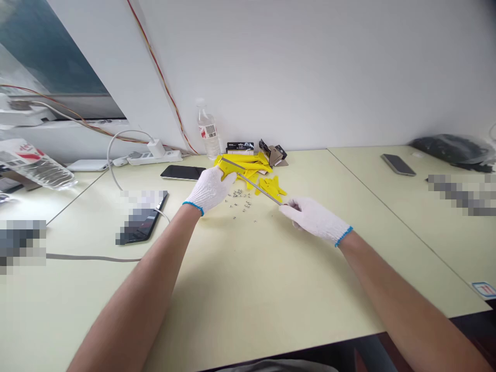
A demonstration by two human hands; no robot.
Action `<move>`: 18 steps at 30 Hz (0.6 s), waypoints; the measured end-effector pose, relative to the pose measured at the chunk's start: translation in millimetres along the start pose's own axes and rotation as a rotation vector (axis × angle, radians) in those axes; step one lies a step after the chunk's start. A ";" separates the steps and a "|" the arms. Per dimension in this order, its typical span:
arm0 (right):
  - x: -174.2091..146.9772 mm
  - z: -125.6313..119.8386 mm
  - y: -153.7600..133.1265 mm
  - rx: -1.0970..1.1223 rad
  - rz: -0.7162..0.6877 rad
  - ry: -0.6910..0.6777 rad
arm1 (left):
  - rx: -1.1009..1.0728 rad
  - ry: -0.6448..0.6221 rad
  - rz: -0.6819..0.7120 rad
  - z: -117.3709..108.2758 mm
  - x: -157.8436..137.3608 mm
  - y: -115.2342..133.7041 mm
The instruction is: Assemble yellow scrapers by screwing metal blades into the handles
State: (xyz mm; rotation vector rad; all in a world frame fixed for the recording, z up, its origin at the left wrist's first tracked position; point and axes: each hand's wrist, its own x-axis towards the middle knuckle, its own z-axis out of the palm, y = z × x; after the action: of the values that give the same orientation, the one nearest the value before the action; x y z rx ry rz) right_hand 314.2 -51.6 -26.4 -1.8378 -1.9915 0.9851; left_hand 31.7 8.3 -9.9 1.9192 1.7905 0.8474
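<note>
My left hand (211, 188), in a white knit glove, is closed around a yellow plastic scraper piece (229, 166) with a thin metal strip along its upper edge. In my right hand (312, 218), also gloved, is the near end of a long thin metal rod (261, 190), which looks like a screwdriver shaft; its handle, if any, is hidden by the fingers. The rod's far end meets or lies right by the yellow piece; contact is unclear. Small loose metal screws (244, 201) are scattered below the hands. Flat yellow plastic parts (273, 187) lie in a pile beside them.
Longer yellow parts (253, 163) and black card packages (240, 146) lie near the wall, by a water bottle (209, 132). Phones (182, 172) rest on the table, one with a cable (163, 213). A power strip (166, 156) and another bottle (42, 163) are left.
</note>
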 end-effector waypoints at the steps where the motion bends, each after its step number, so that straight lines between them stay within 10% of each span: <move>1: 0.7 1.6 0.4 -0.071 -0.005 0.072 | 0.006 -0.002 0.005 0.7 0.2 -0.5; 18: 30.0 -25.0 45.7 -0.137 -0.022 0.474 | 0.016 -0.020 -0.063 -2.6 0.9 -7.5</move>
State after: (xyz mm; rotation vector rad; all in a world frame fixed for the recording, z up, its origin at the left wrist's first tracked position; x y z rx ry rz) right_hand 359.9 -16.8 -44.1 -1.8921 -1.8112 0.3615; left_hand 24.3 9.7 -12.7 1.8642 1.8408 0.7927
